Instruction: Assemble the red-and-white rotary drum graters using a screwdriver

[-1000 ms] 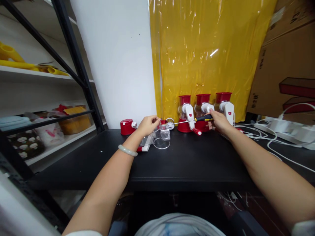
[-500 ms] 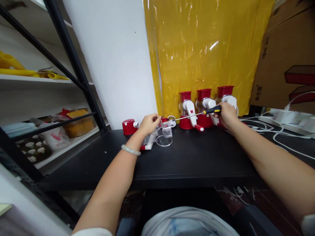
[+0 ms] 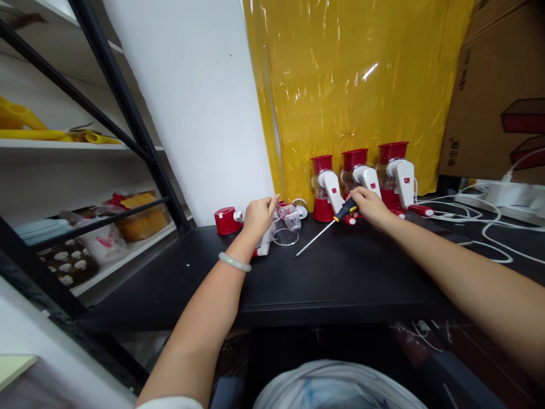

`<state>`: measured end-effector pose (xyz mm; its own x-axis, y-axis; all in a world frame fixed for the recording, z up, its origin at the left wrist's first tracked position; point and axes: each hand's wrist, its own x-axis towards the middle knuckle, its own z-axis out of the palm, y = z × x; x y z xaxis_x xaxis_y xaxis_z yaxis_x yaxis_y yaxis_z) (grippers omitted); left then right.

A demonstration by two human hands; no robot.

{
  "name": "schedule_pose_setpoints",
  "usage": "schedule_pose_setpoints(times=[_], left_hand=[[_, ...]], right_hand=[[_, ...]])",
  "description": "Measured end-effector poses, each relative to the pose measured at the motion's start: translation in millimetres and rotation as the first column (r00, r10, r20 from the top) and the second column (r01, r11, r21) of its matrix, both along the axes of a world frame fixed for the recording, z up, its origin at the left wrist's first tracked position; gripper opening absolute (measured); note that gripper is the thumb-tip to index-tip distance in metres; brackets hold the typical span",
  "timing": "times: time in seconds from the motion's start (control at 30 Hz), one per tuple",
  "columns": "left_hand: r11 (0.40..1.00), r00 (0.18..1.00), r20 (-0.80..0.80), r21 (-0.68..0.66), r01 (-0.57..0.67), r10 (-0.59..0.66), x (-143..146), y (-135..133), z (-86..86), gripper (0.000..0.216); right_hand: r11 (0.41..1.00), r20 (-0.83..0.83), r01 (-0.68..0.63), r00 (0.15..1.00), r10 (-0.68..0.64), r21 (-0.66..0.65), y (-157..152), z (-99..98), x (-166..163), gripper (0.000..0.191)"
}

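Screwdriver (image 3: 336, 218) slants down and leftward from our right hand (image 3: 369, 207), whose fingers are wrapped round the back of its black-and-yellow handle. The tip points at the black tabletop (image 3: 204, 272), to the right of the clear plastic body (image 3: 290, 217); whether it touches the surface or floats just over it, we cannot tell. Our left hand (image 3: 256, 220) is at the left side of that body, thumb and fingertips drawn close to each other near its top — whether they pinch the plastic or some small piece, we cannot make out. The body's round clear rim sits low at its front, near the white crank (image 3: 264, 245), which is partly hidden by our left wrist.

To handle this well, we should steady the body from the side with the left hand and keep those fingertips out of line with the blade. A looser hold round the handle would let us turn it smoothly, and a straight shaft should slip less than a slanted one. We would press lightly too — clear plastic like this probably scratches easily. The red base (image 3: 227, 221) to the left and the assembled grater (image 3: 322, 210) behind the screwdriver leave our wrists modest room, so small movements seem best.
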<state>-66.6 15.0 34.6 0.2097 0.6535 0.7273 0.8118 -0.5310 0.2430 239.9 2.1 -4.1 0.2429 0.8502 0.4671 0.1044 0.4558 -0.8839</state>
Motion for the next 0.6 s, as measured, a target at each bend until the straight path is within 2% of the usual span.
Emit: schedule_pose_setpoints(times=[0.17, 0.33, 0.47, 0.6], left_hand=[[0.990, 0.997, -0.008, -0.123, 0.070, -0.072, 0, 0, 3.1, 0.070], [0.954, 0.958, -0.128, -0.198, 0.227, -0.255, -3, -3, -0.3, 0.056], [0.954, 0.941, -0.211, -0.200, 0.224, -0.265, -6, 2, -8.2, 0.076], [0.958, 0.941, -0.228, -0.203, 0.204, -0.249, -8, 8, -11.1, 0.076]], right_hand=[[1.000, -0.019, 0.008, 1.000, -0.007, 0.020, 5, -4.9, 2, 0.022], [0.999, 0.016, 0.010, 1.000, -0.011, 0.030, 2, -4.0, 0, 0.022], [0.998, 0.024, 0.005, 1.000, -0.006, 0.065, -4, -1.8, -5, 0.023], [0.995, 0.069, 0.001, 0.998, -0.008, 0.102, -8, -1.4, -8, 0.024]])
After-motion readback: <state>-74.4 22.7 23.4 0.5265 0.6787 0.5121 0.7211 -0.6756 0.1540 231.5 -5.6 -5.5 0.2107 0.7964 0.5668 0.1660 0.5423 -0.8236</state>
